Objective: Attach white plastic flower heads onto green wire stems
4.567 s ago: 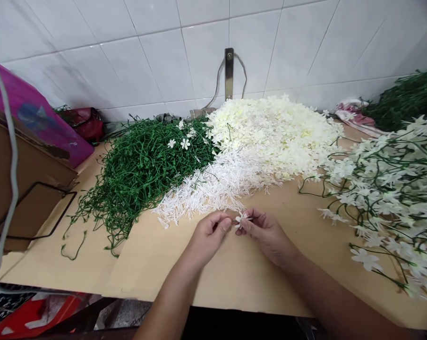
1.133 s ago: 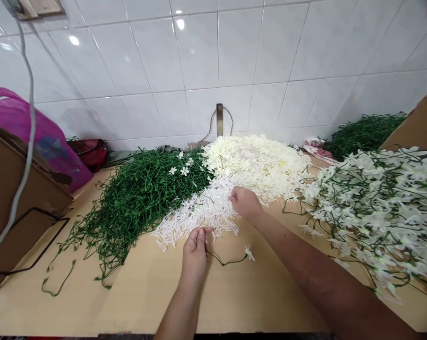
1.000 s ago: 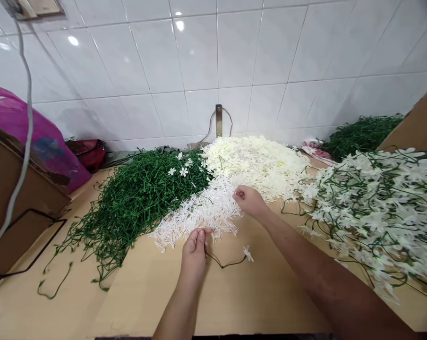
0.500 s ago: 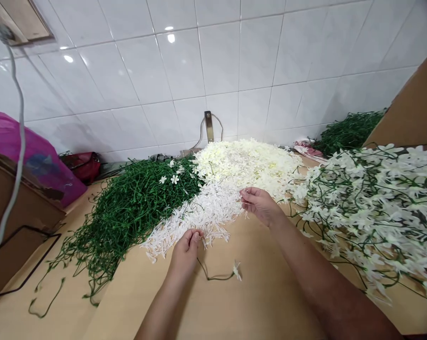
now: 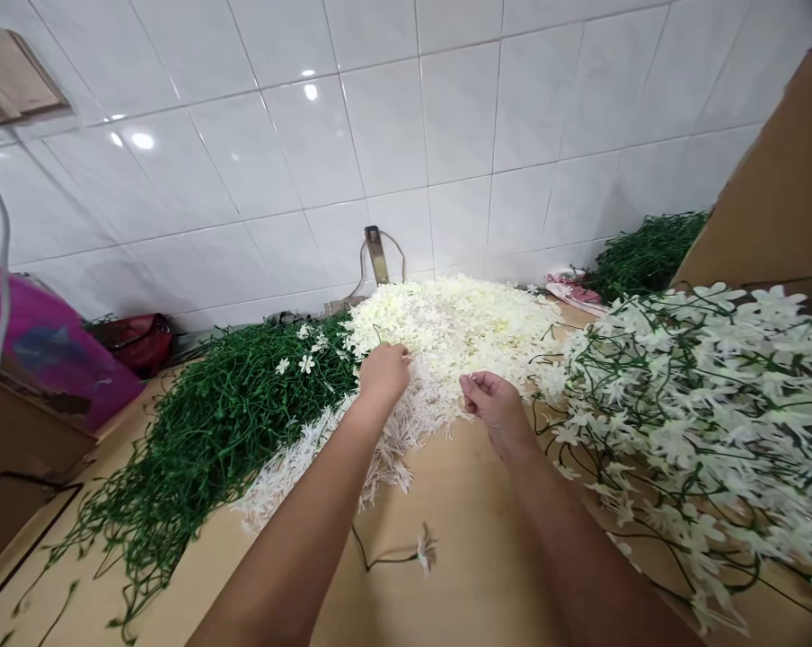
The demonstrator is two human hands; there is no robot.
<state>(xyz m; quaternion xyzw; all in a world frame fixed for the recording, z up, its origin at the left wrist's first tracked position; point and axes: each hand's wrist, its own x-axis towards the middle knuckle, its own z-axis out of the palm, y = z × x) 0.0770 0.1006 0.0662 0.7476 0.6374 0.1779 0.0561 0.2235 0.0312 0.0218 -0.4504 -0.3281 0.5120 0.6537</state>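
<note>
My left hand (image 5: 385, 373) is at the near left edge of a heap of cream-white artificial petals (image 5: 466, 319), fingers curled together; what they pinch is hidden. My right hand (image 5: 493, 409) hovers before the same heap, thumb and fingertips pressed together on something too small to make out. White thread-like stamens (image 5: 385, 476) lie in a pile partly under my left forearm. Between my forearms, one artificial flower (image 5: 425, 550) on a thin green stem rests on the tabletop (image 5: 460, 503).
Green plastic stems (image 5: 244, 404) form a big tangle on the left, a few white blossoms on top. Finished-looking white flowers (image 5: 702, 404) with stems are heaped on the right, by a cardboard sheet (image 5: 770, 189). More green stems (image 5: 648, 256) lie behind. A tiled wall (image 5: 460, 117) closes the back.
My left hand has moved up and forward from the near edge of the stamens to the petal heap. My right hand stays pinched in nearly the same place. The view has shifted slightly.
</note>
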